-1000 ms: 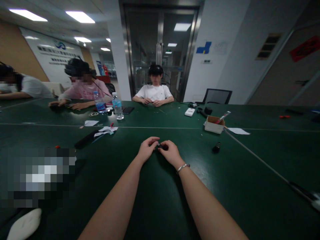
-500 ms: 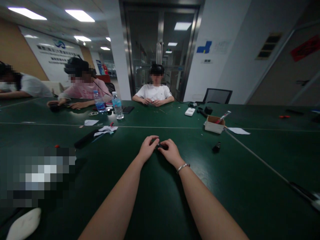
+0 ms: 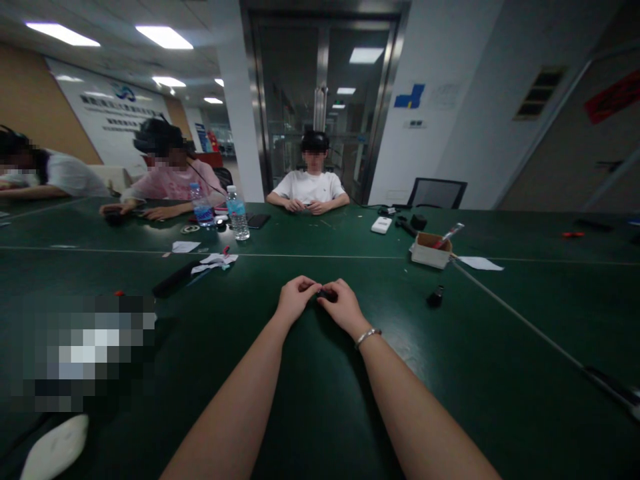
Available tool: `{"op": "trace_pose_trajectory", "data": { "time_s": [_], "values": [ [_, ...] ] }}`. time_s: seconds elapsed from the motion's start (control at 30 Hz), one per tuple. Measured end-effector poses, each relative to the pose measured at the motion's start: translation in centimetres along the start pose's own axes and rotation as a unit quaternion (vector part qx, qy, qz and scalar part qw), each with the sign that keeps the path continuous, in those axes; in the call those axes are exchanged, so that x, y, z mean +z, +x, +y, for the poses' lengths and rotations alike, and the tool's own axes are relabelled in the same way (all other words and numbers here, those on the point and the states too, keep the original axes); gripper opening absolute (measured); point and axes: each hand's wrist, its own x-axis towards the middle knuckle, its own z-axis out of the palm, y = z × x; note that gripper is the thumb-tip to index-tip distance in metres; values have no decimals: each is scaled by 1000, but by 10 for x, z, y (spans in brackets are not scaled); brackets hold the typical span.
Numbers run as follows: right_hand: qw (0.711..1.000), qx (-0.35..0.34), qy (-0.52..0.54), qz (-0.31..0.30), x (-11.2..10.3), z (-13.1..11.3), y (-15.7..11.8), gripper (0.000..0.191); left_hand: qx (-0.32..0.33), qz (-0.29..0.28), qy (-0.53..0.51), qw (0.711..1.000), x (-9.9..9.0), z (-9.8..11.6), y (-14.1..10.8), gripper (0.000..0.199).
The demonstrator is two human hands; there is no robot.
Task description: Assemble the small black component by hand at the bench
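Both hands meet over the middle of the green table [image 3: 320, 373]. My right hand [image 3: 345, 308], with a silver bracelet on its wrist, is closed around a small black object [image 3: 327, 294]. Its kind is too small and too covered by fingers to make out. My left hand [image 3: 295, 299] pinches at the object's left end, thumb and fingertips together. To the right of the hands lies a separate small black item with a shiny top [image 3: 436, 297].
A small open box [image 3: 431, 257] holding a slim packet stands ahead right, near white paper [image 3: 480, 263]. Water bottles [image 3: 238, 217] and crumpled paper [image 3: 215, 261] are ahead left. A white mouse-shaped object [image 3: 57, 447] lies near left. People sit across the table, one straight ahead [image 3: 313, 187].
My left fingertips have drawn together and moved slightly right, onto the left end of the small black object. My right hand keeps its hold on it. The view has shifted slightly.
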Motion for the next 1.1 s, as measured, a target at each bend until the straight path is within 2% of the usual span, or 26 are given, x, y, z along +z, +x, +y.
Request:
{"op": "trace_pose_trajectory", "data": {
  "time_s": [0.2,0.33,0.53,0.8,1.0,1.1],
  "values": [
    [998,-27,-52,0,-2,-13,-4,18,-43,62,165,983,2,17,-12,37],
    [998,-25,-50,-22,0,-17,-4,19,-42,56,309,949,1,28,-18,44],
    [996,-27,-79,-45,3,-21,-5,18,-77,51,388,917,-2,38,-20,55],
    [983,-62,-170,-27,11,-35,-10,20,-125,34,422,898,-9,47,-18,54],
    [960,-95,-263,-9,17,-51,-14,9,-210,-9,378,902,-20,49,-15,51],
    [954,-104,-279,-9,17,-54,-15,9,-224,-15,364,904,-23,48,-16,52]
  ]
}}
